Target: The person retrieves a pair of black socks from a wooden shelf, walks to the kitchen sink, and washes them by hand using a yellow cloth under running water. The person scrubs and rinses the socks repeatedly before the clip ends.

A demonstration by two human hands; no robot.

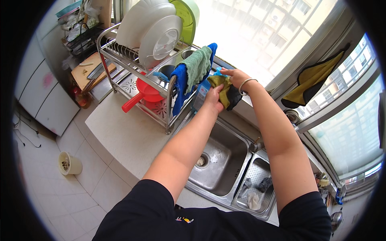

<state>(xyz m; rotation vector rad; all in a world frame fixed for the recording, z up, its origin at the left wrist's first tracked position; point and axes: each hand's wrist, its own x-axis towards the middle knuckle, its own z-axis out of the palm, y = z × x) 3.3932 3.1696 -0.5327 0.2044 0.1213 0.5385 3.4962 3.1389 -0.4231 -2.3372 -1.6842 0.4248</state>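
Note:
My left hand [214,98] grips a yellow-green and black cloth [222,90] beyond the far edge of the sink, just right of the dish rack. On the blue pump top [217,71] of a bottle rests my right hand [236,79], which wears a bangle; its fingers are partly hidden. The blue bottle [201,94] stands behind my left hand, beside the rack. Under my forearms lies the stainless steel sink basin [221,156]. A green towel [197,64] and a blue towel [180,90] hang over the rack's end.
The steel dish rack [132,67] holds white plates [159,39], a green basin [188,18] and a red ladle [147,90]. Rags [254,200] lie in the small perforated basin. Another cloth [316,79] hangs by the window. A cutting board [90,69] with a knife is at the left.

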